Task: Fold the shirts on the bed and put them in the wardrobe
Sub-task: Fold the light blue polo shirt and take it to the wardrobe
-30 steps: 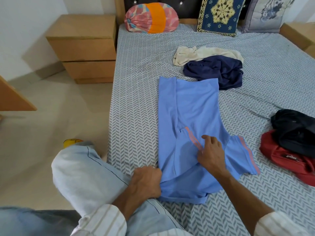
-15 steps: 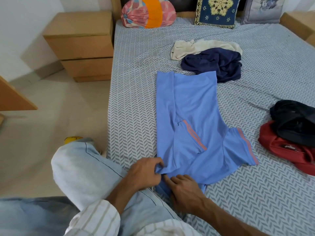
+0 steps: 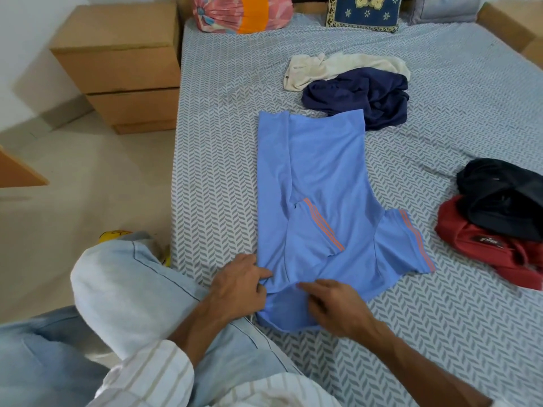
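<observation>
On bed point(image 3: 223, 160): left hand point(image 3: 239, 284) pinches blue shirt point(image 3: 317, 183) shoulder edge; right hand point(image 3: 335, 306) fingers loosely spread, flat on collar, gripping nothing. Risk: folded sleeve slips open if pulled unevenly.

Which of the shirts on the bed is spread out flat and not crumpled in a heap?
The light blue shirt with orange sleeve stripes, under both hands. The cream, navy, black and red ones lie bunched up.

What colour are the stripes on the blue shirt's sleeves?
Orange, on the blue shirt, seen in the head view.
</observation>
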